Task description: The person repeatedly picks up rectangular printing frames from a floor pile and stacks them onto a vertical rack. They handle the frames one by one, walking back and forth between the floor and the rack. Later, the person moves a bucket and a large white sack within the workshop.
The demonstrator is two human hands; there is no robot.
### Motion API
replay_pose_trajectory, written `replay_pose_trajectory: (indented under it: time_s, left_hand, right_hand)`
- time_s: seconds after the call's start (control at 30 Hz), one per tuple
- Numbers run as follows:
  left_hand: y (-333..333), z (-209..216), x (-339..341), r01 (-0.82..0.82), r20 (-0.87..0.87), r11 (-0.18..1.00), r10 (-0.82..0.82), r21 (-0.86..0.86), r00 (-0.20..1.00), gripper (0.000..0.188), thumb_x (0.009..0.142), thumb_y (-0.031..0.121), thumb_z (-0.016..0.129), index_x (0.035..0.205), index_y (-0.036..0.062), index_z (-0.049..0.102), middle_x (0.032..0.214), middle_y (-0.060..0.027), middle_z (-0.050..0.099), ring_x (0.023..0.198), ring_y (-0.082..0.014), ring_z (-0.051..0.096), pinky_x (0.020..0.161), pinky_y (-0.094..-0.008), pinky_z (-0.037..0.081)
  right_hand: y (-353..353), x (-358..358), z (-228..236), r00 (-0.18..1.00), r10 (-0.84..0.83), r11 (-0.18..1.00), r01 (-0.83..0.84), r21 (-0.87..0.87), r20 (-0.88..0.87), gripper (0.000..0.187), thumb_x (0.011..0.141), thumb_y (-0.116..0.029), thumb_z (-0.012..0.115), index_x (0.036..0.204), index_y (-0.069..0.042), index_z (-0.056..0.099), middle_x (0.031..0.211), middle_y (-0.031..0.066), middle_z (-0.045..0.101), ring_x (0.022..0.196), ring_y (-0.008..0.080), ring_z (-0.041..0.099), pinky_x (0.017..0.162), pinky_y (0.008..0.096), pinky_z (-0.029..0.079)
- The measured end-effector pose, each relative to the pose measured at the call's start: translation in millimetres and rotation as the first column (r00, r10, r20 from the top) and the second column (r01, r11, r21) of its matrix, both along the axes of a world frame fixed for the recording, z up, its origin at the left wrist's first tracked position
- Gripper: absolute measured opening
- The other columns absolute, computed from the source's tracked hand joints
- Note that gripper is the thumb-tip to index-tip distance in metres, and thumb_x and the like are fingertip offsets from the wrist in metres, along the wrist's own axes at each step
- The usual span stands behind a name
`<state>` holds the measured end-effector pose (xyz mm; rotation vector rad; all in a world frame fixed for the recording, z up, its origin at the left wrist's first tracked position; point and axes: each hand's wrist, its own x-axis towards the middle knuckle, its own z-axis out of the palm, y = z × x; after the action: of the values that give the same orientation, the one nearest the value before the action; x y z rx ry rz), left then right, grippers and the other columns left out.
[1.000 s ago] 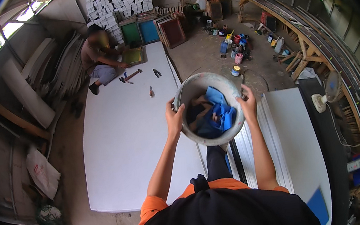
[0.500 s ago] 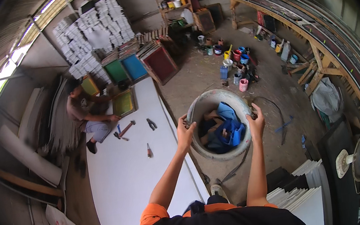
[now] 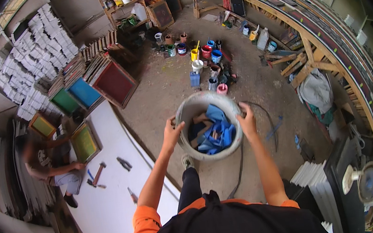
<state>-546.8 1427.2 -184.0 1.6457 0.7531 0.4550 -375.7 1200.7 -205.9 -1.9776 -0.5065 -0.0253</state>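
One large bucket [image 3: 202, 102], one fan [image 3: 369, 182], one hammer [image 3: 99, 174] and one pair of pliers [image 3: 123, 163] are counted. One co-worker [image 3: 37, 158] is also seen.

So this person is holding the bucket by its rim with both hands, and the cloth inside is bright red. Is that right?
Not quite: the cloth is blue, as the head view shows. The left hand and right hand do hold the bucket by its rim.
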Motion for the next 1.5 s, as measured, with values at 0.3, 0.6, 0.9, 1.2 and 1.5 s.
replay_pose_trajectory:
  time_s: [0.3, 0.6, 0.9, 1.2, 1.5]
  left_hand:
    - [135, -189, 137, 0.112, -0.391, 0.987, -0.058, 0.118, 0.919, 0.056, 0.071, 0.026, 0.064, 0.116, -0.0005, 0.045, 0.109, -0.0210, 0.048, 0.102, -0.0308, 0.047, 0.087, -0.0358, 0.036]
    - [223, -410, 259, 0.207, -0.459, 0.973, -0.230, -0.100, 0.858, 0.060, 0.069, 0.029, 0.065, 0.115, -0.0044, 0.045, 0.108, -0.0224, 0.051, 0.102, -0.0313, 0.049, 0.086, -0.0367, 0.039]
    - [237, -558, 351, 0.156, -0.408, 0.941, -0.275, -0.301, 0.871, 0.053, 0.077, 0.018, 0.059, 0.122, 0.0020, 0.037, 0.106, -0.0169, 0.053, 0.092, -0.0219, 0.054, 0.077, -0.0315, 0.044]
    - [219, -597, 382, 0.154, -0.430, 0.900, -0.338, -0.407, 0.837, 0.065, 0.074, 0.027, 0.061, 0.127, 0.0044, 0.030, 0.115, -0.0194, 0.046, 0.100, -0.0255, 0.050, 0.081, -0.0339, 0.041]
    - [217, -520, 369, 0.489, -0.532, 0.848, -0.324, 0.203, 0.782, 0.077, 0.069, 0.038, 0.064, 0.129, 0.0057, 0.028, 0.137, -0.0224, 0.014, 0.126, -0.0385, 0.009, 0.101, -0.0486, 0.011]
  right_hand:
    - [120, 109, -141, 0.963, -0.003, 0.956, -0.076, -0.282, -0.269, 0.056, 0.066, 0.002, 0.058, 0.119, -0.007, 0.041, 0.108, 0.0205, 0.052, 0.100, 0.0334, 0.050, 0.085, 0.0367, 0.039]
    - [195, 242, -377, 0.910, -0.051, 0.964, -0.063, -0.259, -0.412, 0.056, 0.067, 0.001, 0.057, 0.120, -0.005, 0.038, 0.112, 0.0201, 0.050, 0.104, 0.0330, 0.048, 0.086, 0.0359, 0.038]
    - [208, 325, -539, 0.920, -0.059, 0.934, -0.087, -0.347, -0.388, 0.060, 0.068, 0.000, 0.056, 0.123, -0.001, 0.033, 0.119, 0.0206, 0.044, 0.110, 0.0345, 0.042, 0.092, 0.0363, 0.033]
    - [196, 338, -596, 0.914, -0.079, 0.951, -0.050, -0.304, -0.399, 0.068, 0.065, -0.001, 0.059, 0.125, 0.002, 0.028, 0.124, 0.0216, 0.037, 0.117, 0.0343, 0.035, 0.098, 0.0363, 0.027]
    - [188, 333, -510, 0.909, -0.124, 0.941, -0.019, -0.338, -0.397, 0.065, 0.071, -0.008, 0.061, 0.127, 0.000, 0.029, 0.123, 0.0212, 0.036, 0.115, 0.0346, 0.035, 0.097, 0.0371, 0.028]
